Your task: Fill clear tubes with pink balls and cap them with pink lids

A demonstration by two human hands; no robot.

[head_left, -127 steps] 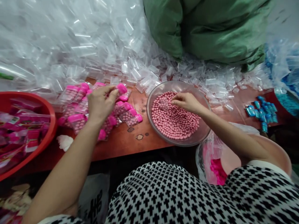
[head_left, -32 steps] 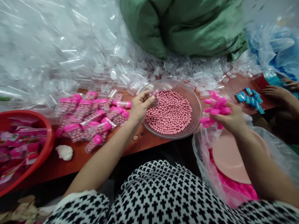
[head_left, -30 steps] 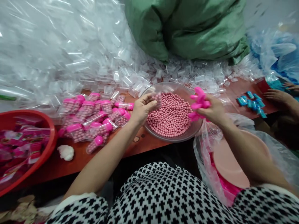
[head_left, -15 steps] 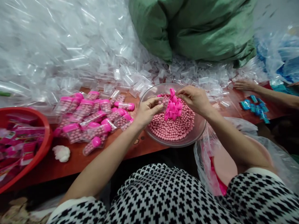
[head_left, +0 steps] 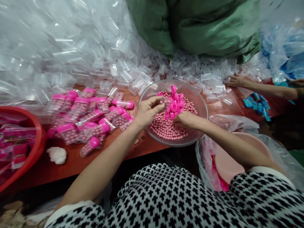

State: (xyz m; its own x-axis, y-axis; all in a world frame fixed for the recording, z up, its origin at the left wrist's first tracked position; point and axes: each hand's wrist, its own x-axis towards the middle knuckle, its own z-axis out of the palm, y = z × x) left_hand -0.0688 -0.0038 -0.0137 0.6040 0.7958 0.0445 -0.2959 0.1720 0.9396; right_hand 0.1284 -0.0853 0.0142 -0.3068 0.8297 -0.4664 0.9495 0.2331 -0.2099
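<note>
A clear plastic bowl [head_left: 206,126] of pink beads [head_left: 166,131] stands in front of me, with a heap of bright pink caps [head_left: 175,106] on the beads. Over its left side, my left hand [head_left: 149,109] is closed around a small clear bottle [head_left: 164,101] with pink beads inside. My right hand [head_left: 187,120] reaches down into the beads beside the caps, fingers curled; its fingertips are hidden, and what they grip, if anything, does not show. Left of the bowl lies a pile of filled, pink-capped bottles [head_left: 79,106].
Empty clear bottles [head_left: 140,80] are heaped along the back, below a green cloth bundle [head_left: 209,28]. A red basin [head_left: 42,139] holds pink packets at left, near a white wad [head_left: 57,155]. At right are another person's hand [head_left: 237,80], blue bottles [head_left: 257,104] and a plastic-wrapped pink basin [head_left: 230,158].
My right hand has gone from above the caps down into the beads at the near side of the heap. My left hand still holds the bottle. The other person's hand has shifted slightly left.
</note>
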